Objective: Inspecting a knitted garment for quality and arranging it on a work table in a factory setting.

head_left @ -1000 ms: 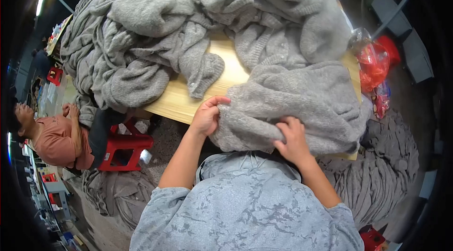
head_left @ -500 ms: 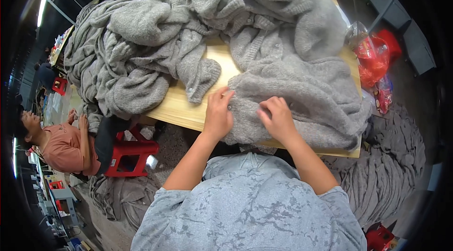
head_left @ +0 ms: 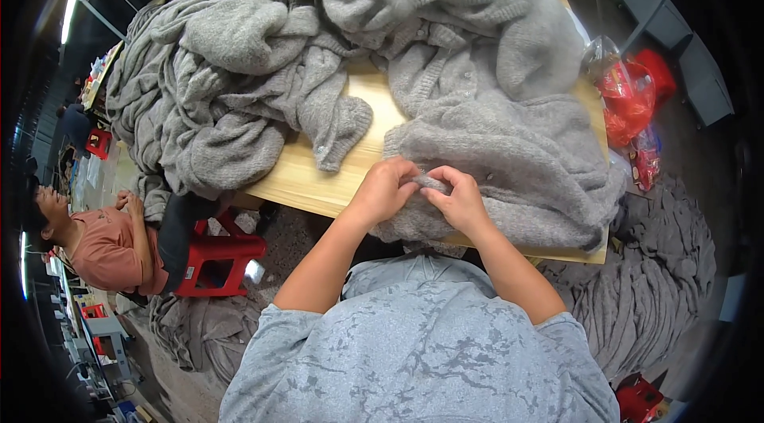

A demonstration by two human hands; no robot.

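Note:
A grey knitted cardigan (head_left: 525, 148) with small buttons lies in front of me along the table's near edge. My left hand (head_left: 385, 192) is closed on its front edge, fingers pinching the knit. Close beside it, my right hand (head_left: 457, 198) pinches the same edge between thumb and fingers. A short fold of the band stands up between the two hands. Whether a button sits under the fingertips is hidden. One button (head_left: 489, 177) shows on the cardigan just right of my right hand.
Heaped grey knitwear (head_left: 231, 97) covers the left and far parts of the wooden table (head_left: 310, 180). Red plastic bags (head_left: 629, 101) are at the right edge. More grey garments (head_left: 652, 288) lie on the floor at right. At left, a person (head_left: 115, 248) sits near a red stool (head_left: 215, 264).
My hands have come together and now pinch the cardigan's edge. At the far side, a grey garment has been lifted and shifted, and another person's hands have moved away from the heap.

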